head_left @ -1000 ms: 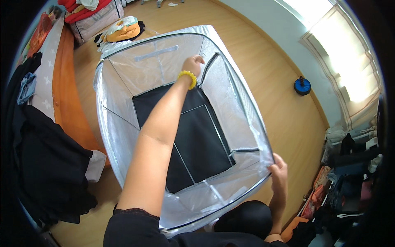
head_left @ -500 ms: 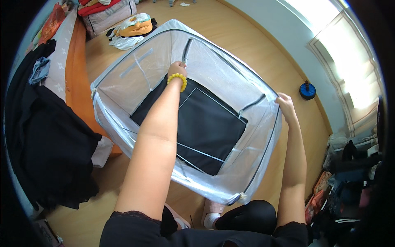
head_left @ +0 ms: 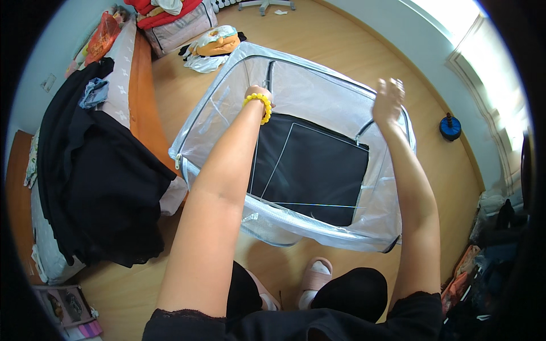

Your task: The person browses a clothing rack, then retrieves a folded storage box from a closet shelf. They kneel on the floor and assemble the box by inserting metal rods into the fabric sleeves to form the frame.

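A large translucent storage box with whitish soft walls, dark piping and a black bottom panel stands open-topped on the floor in front of me. Thin metal rods cross its bottom. My left hand, with a yellow beaded bracelet at the wrist, reaches inside the box. Its fingers are closed around a dark upright pole at the far left inner wall. My right hand is raised over the far right corner, fingers stretched out and holding nothing. A zipper pull hangs at the box's left corner.
To the left, black cloth drapes over a bed with an orange side. Folded clothes lie on the floor beyond the box. A blue ab wheel sits by the right wall, with piled belongings nearer me.
My right hand has let go of the box's right corner and lifted with fingers spread. The box has turned and its near edge has shifted away from me. My left hand keeps its hold.
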`<state>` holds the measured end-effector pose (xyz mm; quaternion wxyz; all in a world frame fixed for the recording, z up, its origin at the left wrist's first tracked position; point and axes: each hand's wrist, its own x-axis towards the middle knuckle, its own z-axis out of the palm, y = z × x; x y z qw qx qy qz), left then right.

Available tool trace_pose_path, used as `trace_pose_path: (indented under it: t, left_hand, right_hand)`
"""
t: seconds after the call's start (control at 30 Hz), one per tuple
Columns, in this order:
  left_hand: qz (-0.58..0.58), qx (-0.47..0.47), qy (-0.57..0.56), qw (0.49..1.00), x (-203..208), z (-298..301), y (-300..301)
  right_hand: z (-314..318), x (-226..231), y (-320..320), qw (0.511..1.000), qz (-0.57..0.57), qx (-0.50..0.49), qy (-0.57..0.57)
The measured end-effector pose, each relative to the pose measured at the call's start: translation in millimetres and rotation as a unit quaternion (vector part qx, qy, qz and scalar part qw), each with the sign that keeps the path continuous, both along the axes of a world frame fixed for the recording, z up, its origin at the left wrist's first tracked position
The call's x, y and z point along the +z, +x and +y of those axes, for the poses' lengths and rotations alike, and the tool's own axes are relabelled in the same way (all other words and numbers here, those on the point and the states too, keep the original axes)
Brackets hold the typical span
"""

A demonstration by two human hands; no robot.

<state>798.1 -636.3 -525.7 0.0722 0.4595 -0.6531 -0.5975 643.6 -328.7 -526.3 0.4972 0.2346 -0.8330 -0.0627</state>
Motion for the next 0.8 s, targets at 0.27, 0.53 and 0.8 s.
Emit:
trace_pose_path:
  t: [0.27, 0.53, 0.8]
  left_hand:
    - [-0.010, -0.072, -0.064, 0.995, 1, 22, 1]
    - [-0.115, -0.156, -0.346, 0.918, 34, 30, 28]
    - [-0.273, -0.200, -0.524, 0.782, 55, -106, 133]
  right_hand:
    - [-167, -30, 132, 0.468, -0.748, 0.352, -0.312]
    - [-195, -32, 164, 0.217, -0.754, 0.377, -0.492]
    - [-172, -29, 143, 0.482, -0.709, 0.313, -0.408]
